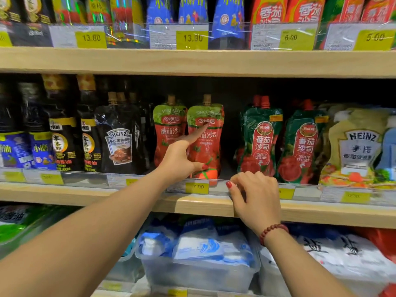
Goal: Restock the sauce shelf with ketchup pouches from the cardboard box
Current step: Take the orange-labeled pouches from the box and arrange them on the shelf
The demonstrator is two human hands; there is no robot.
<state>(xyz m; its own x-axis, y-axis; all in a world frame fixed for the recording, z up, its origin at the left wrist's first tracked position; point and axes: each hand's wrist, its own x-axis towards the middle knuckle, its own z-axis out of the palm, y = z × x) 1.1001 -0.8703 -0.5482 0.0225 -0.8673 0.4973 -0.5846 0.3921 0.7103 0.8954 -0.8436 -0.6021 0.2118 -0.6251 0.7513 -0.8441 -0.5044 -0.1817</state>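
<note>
progress, my read: mid-restock, facing step. cardboard box is not in view, so i can't tell how much stock is left.

middle shelf (128, 196): dark bottles at the left end, ketchup in the centre, pale pouches toward the right end. there's a dark gap just right of the red pouches, likely the slot left to fill.

green ketchup pouches (260, 138) read "tomato ketchup" and 番茄沙司. the dark heinz pouch (119, 144) and pale heinz pouch (360, 146) both show the logo.

two red ketchup pouches stand at the front edge, the front red pouch (211, 144) beside the second red pouch (166, 129). both read 番茄沙司.

left hand (180, 159): index finger straight, pressing the front red pouch, thumb low on it. nothing gripped.

right hand (255, 194): fingers curl over the clear front rail (85, 179), thumb in front.

tags: 7.90 tag (196, 187) under the red pouches. the shelf above shows 13.80, 6.00 and 5.00.
</note>
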